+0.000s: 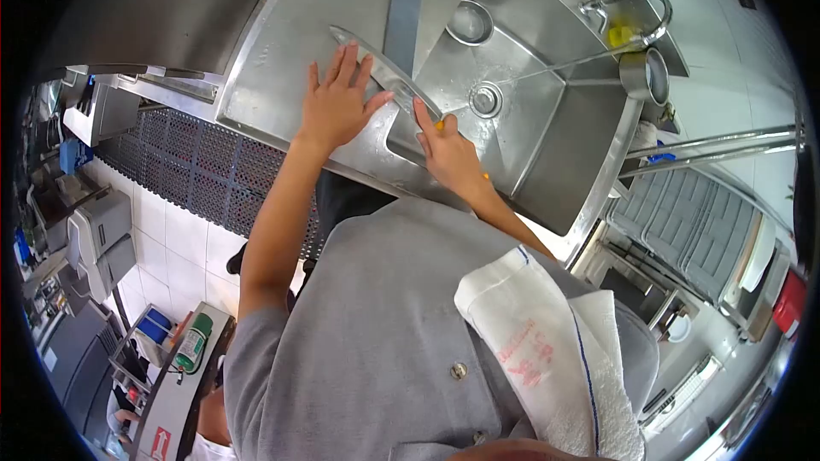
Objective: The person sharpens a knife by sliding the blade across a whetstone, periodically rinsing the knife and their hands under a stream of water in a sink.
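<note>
Looks like knife [399, 83] positioning over whetstone [404, 21]: right hand [453, 158] closed on it, left hand [333, 113] open, steadying; next needs steady angle, even pressure.

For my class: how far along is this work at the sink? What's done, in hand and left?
Done, it seems: the flat grey rectangular block is laid out on the steel counter. In hand: the right hand grips the long yellow-handled steel knife; the left hand has its fingers on the blade. Left: the knife isn't yet put down; how much more it needs, I can't tell.
</note>
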Action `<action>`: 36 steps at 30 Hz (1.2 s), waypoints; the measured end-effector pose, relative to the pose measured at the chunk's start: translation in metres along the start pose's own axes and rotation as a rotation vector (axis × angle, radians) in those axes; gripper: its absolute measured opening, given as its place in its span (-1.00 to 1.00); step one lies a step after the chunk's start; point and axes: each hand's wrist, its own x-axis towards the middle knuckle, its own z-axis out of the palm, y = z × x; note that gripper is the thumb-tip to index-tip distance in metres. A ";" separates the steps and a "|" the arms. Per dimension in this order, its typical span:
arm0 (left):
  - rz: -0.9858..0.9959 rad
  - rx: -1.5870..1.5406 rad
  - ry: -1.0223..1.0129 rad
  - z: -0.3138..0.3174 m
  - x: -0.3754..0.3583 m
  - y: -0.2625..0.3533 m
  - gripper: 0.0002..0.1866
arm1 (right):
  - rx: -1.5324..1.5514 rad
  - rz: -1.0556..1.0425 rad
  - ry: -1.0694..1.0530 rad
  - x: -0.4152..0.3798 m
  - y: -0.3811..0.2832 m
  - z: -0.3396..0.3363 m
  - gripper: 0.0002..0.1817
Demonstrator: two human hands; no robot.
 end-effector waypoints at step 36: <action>0.015 0.126 -0.053 0.003 -0.008 -0.020 -0.26 | 0.028 -0.063 0.039 0.007 -0.008 0.008 -0.37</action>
